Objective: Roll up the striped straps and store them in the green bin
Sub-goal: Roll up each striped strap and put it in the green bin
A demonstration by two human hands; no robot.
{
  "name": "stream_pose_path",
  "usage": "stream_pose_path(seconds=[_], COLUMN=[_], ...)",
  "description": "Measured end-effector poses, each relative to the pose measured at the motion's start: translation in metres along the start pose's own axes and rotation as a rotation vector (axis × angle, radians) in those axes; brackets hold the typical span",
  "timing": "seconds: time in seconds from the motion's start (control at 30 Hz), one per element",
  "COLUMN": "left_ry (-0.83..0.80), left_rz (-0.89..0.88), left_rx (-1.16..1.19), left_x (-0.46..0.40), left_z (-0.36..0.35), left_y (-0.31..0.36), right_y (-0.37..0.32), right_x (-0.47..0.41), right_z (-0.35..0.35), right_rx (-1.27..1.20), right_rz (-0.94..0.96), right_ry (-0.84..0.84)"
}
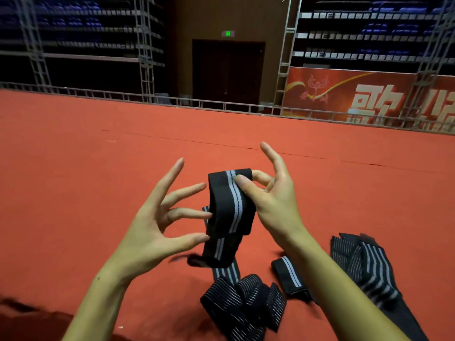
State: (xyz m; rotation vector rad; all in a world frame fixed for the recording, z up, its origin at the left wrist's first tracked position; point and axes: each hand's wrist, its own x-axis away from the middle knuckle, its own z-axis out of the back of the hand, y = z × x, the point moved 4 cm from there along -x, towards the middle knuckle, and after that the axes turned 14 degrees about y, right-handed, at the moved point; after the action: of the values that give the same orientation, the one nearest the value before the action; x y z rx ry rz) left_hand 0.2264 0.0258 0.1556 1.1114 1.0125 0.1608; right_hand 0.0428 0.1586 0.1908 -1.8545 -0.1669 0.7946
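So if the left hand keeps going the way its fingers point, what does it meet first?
The left hand points right, at the striped strap pinched by the right hand. Its fingertips look at the strap's left edge, so it would meet the strap first.

Red banner (369, 94) along the far barrier, right side: large pale Chinese characters, cut off at the frame edge and crossed by barrier rails; the first looks like 歌, the next only partly visible, not readable. Gold ribbon-and-bird emblem on same banner, small characters beneath too blurred to read. Small green illuminated exit sign (228, 33) above the dark double door: symbol only, text indistinct.
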Motion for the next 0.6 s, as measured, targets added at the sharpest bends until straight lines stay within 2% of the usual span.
stream_pose_path(seconds=[0.1,0.23,0.4,0.5,0.6], left_ry=[-0.008,-0.008,0.176,0.249,0.304], left_rz=[0.014,-0.070,-0.162,-0.127,-0.040], left_rx=[0.005,-0.087,-0.175,-0.065,0.055], left_x=[-0.005,-0.011,-0.013,-0.015,-0.018], left_z=[-0.001,-0.005,0.006,0.010,0.002], left_y=[0.001,0.006,0.005,0.004,0.004], right_y=[0.007,0.011,0.015,0.020,0.024], right_x=[-0.004,-0.009,-0.004,0.004,0.019], right_z=[-0.016,-0.030,-0.046,-0.041,-0.024], right_rx=[-0.029,0.016,0.050,0.093,0.107], right_rz=[-0.033,-0.021,-0.005,-0.027,-0.135], right_ry=[-0.012,-0.033,-0.085,-0.159,-0.247])
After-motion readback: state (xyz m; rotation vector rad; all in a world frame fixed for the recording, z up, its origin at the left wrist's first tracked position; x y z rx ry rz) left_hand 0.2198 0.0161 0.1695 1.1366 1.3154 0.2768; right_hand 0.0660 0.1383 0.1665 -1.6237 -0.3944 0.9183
